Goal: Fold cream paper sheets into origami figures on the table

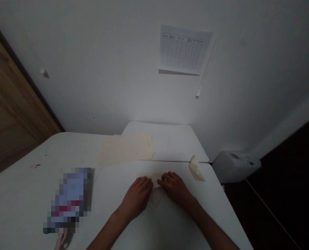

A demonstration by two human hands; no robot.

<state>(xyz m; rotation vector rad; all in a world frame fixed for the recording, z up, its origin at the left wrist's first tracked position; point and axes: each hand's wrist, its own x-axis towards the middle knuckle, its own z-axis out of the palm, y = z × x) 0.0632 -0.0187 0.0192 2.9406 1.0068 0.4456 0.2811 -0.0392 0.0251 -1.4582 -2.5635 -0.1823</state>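
**A:** Head view; paper location?

**B:** Under both hands, on the white bench (21, 198); a folded cream sheet (156, 177), pointed flap showing below the wrists; left grip (136, 198) and right grip (175, 189) open, palms down, fingers flat, nearly touching.

**A:** Risks?

**B:** Sliding across the smooth top under uneven pressure; a skewed crease from a shifted edge.

**A:** Nearby?

**B:** Beyond the hands, a matte stack of cream sheets (124, 149); just right, a faceted folded paper piece (196, 168); left, a pixelated object (69, 198), too blurred to identify.
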